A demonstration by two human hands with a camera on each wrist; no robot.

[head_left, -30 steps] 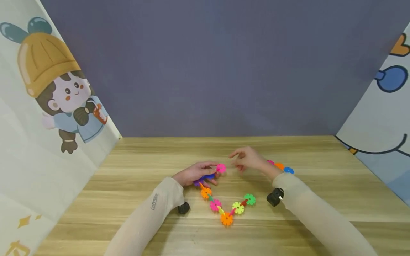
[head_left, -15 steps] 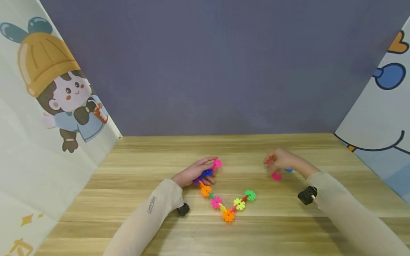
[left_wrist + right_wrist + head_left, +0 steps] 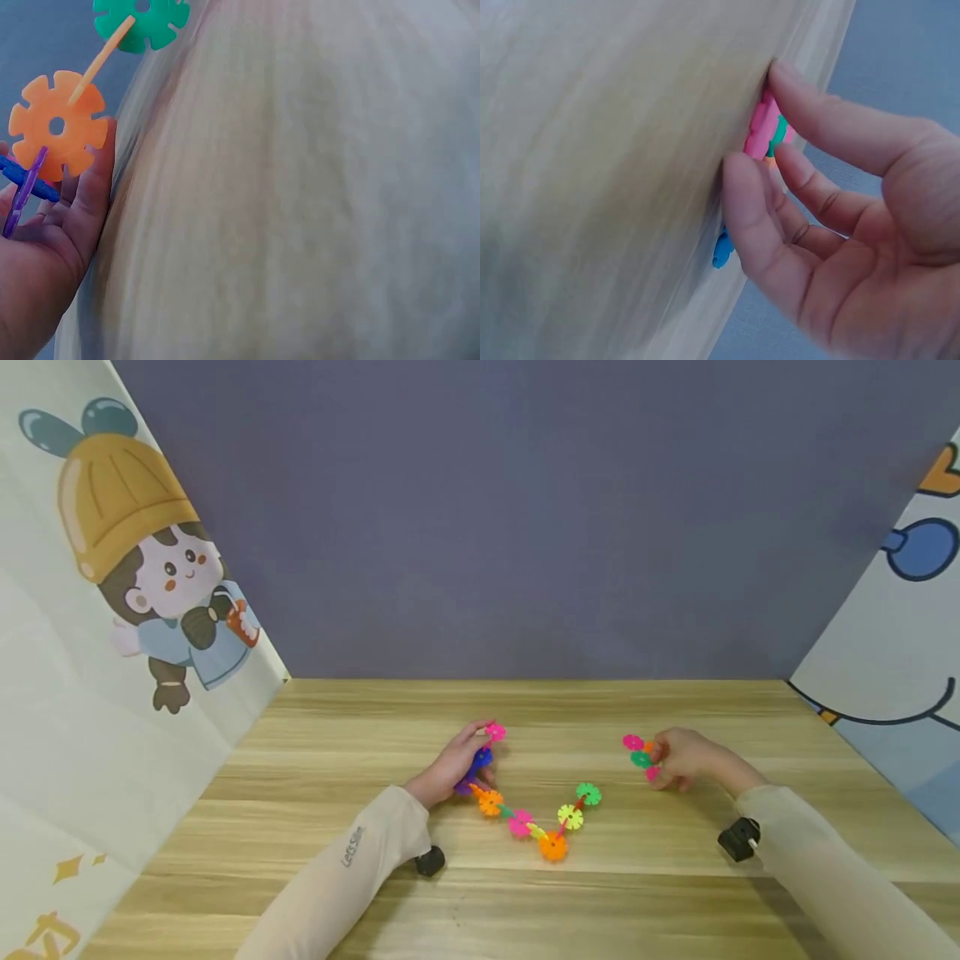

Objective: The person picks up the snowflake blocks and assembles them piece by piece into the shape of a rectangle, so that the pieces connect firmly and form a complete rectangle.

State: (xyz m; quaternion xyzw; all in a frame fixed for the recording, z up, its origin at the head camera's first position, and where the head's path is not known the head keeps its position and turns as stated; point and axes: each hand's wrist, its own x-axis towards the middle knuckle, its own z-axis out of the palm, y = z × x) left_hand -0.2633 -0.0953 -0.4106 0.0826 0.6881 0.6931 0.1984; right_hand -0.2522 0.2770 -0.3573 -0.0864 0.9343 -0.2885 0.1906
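Note:
My left hand (image 3: 452, 768) grips the upper end of a chain of notched discs, its fingers round the blue disc (image 3: 482, 757) and a purple disc; a pink disc (image 3: 495, 732) sticks up at the fingertips. From there the chain runs in a V through an orange disc (image 3: 491, 802) (image 3: 58, 124) to a green disc (image 3: 588, 794). At the right, my right hand (image 3: 686, 760) (image 3: 840, 217) pinches a pink disc (image 3: 652, 773) (image 3: 762, 126) between thumb and forefinger. Touching or close by are a green disc (image 3: 641, 759), another pink disc (image 3: 633, 742) and a partly hidden orange one.
Wooden table (image 3: 375, 710) with a dark grey wall (image 3: 525, 527) behind and printed panels on both sides. A blue disc (image 3: 721, 249) lies beyond the right fingers in the right wrist view. Each wrist carries a small black camera.
My right hand has moved right from the middle to the loose discs and taken hold of a pink one. The left hand has shifted slightly left, with the chain's upper end still held.

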